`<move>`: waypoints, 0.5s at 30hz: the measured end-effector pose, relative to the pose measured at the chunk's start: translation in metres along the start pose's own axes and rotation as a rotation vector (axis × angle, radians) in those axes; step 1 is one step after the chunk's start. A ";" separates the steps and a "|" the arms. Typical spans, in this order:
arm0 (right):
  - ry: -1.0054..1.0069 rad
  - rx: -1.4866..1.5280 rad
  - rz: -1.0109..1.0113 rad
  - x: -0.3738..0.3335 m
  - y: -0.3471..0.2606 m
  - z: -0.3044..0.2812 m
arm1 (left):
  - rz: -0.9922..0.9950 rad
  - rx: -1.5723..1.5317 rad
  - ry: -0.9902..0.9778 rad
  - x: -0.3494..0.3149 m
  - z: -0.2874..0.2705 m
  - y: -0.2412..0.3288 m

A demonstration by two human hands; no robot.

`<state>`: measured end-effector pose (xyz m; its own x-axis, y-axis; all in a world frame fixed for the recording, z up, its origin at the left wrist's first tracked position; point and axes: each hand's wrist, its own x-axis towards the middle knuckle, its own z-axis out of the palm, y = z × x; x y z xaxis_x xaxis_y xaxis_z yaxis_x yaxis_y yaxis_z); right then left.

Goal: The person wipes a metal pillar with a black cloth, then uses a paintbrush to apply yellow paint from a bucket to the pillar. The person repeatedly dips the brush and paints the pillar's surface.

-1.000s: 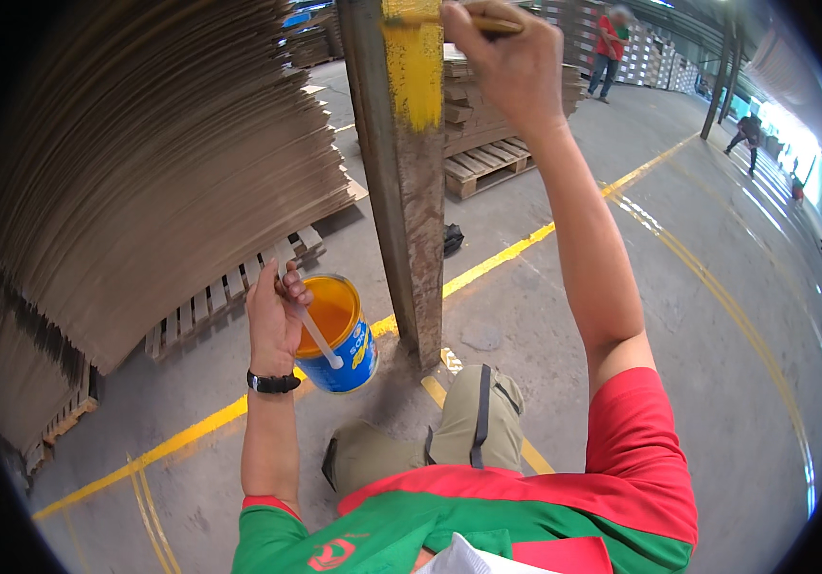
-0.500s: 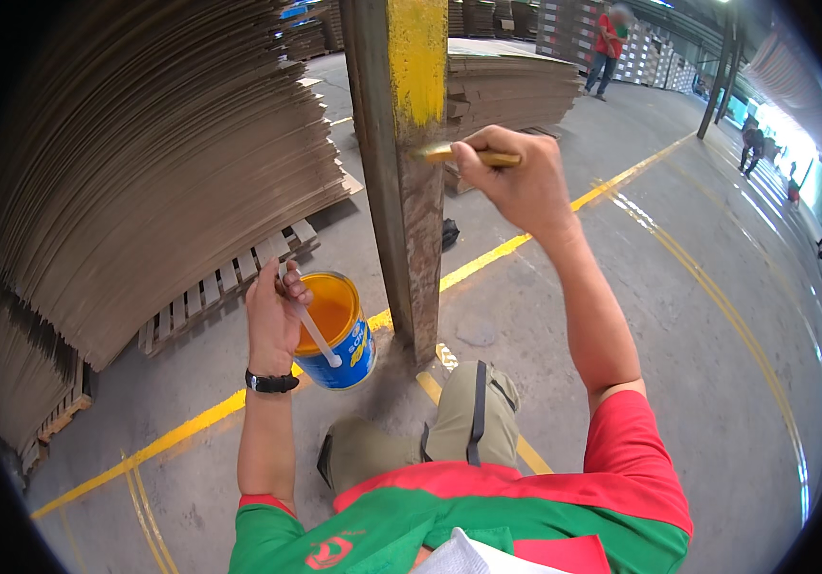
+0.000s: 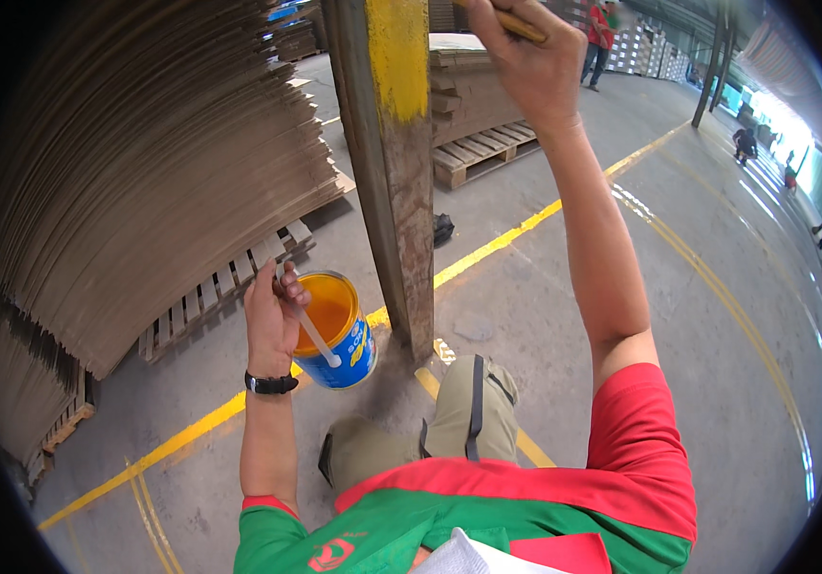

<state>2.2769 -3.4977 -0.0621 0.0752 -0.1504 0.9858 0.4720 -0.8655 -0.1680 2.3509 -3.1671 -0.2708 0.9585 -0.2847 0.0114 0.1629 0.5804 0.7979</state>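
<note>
On grey floor (image 3: 535, 306), a part-yellow post (image 3: 403, 172) stands near stacked cardboard (image 3: 172, 182).

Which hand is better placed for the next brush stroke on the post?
Probably the right: the right hand grips the brush, raised beside the yellow-painted upper part of the post. The left hand is lower, occupied holding the paint bucket by its handle.
</note>
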 end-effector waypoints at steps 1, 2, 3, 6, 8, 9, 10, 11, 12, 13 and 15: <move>0.001 0.004 -0.047 -0.008 0.004 0.002 | 0.006 0.009 0.004 0.000 0.001 0.000; 0.003 0.007 -0.093 -0.017 0.007 0.007 | 0.011 0.019 0.016 -0.001 0.002 0.000; -0.004 -0.024 -0.063 -0.026 0.013 0.010 | 0.006 0.021 0.007 -0.001 0.004 0.001; -0.144 -0.001 0.045 -0.078 0.019 0.003 | -0.004 0.014 -0.001 -0.002 0.007 0.002; -0.298 -0.017 0.112 -0.105 0.020 -0.009 | -0.013 -0.009 -0.020 -0.002 0.008 0.004; -0.402 -0.063 0.200 -0.110 0.021 -0.013 | -0.014 -0.002 -0.023 -0.001 0.008 0.004; -0.401 -0.043 0.168 -0.112 0.022 -0.016 | -0.018 0.005 -0.024 0.000 0.008 0.004; -0.424 -0.048 0.172 -0.110 0.022 -0.017 | -0.024 0.013 -0.026 0.000 0.008 0.004; -0.447 -0.054 0.175 -0.102 0.023 -0.017 | -0.031 0.009 -0.029 0.001 0.007 0.004; -0.402 -0.068 0.147 -0.091 0.023 -0.016 | -0.035 0.003 -0.033 0.002 0.007 0.003; -0.340 -0.111 0.068 -0.059 0.025 -0.006 | -0.037 -0.003 -0.037 0.003 0.008 0.003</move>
<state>2.2791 -3.5131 -0.1242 0.4001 -0.0582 0.9146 0.3593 -0.9081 -0.2150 2.3520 -3.1721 -0.2631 0.9424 -0.3343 0.0043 0.1991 0.5714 0.7961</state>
